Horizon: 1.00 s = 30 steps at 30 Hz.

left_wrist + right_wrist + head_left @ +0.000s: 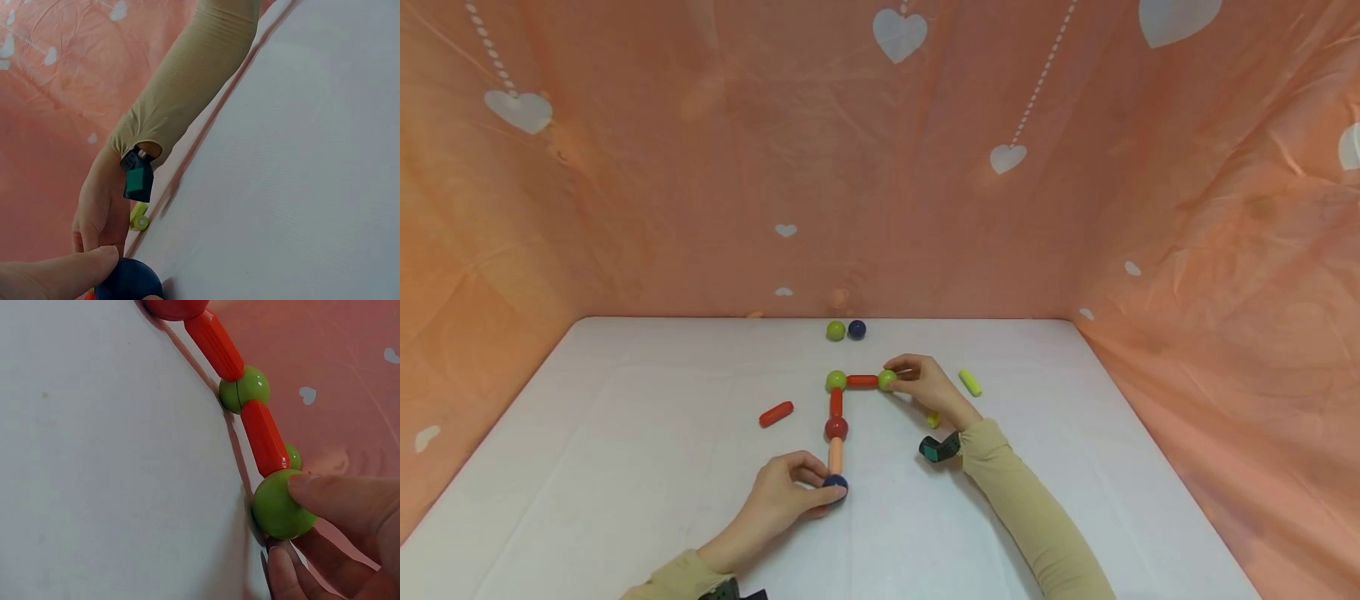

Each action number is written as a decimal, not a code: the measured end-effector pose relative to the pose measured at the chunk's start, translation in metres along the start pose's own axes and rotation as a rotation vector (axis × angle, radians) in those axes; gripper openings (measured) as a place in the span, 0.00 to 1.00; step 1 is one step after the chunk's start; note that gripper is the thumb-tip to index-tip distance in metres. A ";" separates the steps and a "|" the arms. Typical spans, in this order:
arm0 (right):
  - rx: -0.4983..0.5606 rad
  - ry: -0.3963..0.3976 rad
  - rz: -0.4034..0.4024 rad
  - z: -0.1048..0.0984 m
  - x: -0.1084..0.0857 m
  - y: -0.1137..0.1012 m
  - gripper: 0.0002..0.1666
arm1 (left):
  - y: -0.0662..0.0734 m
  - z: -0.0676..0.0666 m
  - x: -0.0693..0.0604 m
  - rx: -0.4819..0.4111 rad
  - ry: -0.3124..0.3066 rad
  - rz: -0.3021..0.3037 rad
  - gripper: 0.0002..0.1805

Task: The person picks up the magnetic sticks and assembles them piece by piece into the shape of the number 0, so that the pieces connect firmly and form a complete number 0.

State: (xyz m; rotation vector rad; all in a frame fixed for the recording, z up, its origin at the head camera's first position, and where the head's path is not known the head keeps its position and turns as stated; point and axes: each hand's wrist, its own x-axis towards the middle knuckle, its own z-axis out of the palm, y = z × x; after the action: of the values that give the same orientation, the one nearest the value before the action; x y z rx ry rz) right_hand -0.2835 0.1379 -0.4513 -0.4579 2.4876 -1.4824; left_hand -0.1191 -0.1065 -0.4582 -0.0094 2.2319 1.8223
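An L-shaped chain of balls and rods lies on the white table. My left hand [786,492] pinches the dark blue ball [836,487] at its near end. From there a peach rod [836,456] leads to a red ball [836,428], then a red rod [837,402] reaches the green corner ball [836,381]. A second red rod [862,381] runs right to another green ball [284,505], which my right hand [925,385] grips between thumb and fingers. In the left wrist view the thumb lies on the blue ball [130,280].
A loose red rod [776,414] lies left of the chain. Yellow-green rods [970,382] [933,419] lie near the right hand. A green ball [835,331] and a dark blue ball [857,330] sit at the back edge, before an orange curtain [820,167].
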 end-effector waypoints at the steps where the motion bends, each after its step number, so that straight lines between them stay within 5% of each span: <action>1: 0.003 -0.002 0.007 0.000 0.000 0.000 0.17 | 0.000 0.000 0.000 0.000 0.004 -0.001 0.20; 13: 0.023 -0.032 0.029 0.001 0.002 -0.005 0.19 | -0.004 -0.008 -0.006 -0.007 0.074 -0.021 0.20; 22: 0.015 -0.054 -0.004 0.009 0.008 -0.013 0.19 | -0.007 -0.022 -0.008 0.170 0.198 -0.048 0.19; 30: -0.011 -0.068 -0.192 0.017 0.025 -0.035 0.21 | -0.010 -0.023 -0.008 0.111 0.214 -0.098 0.22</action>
State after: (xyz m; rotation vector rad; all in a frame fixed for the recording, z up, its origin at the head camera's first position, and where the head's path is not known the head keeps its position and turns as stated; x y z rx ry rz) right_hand -0.2961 0.0994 -0.4287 -0.7555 2.4581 -1.4940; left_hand -0.1142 -0.1317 -0.4618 -0.3011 2.4254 1.7153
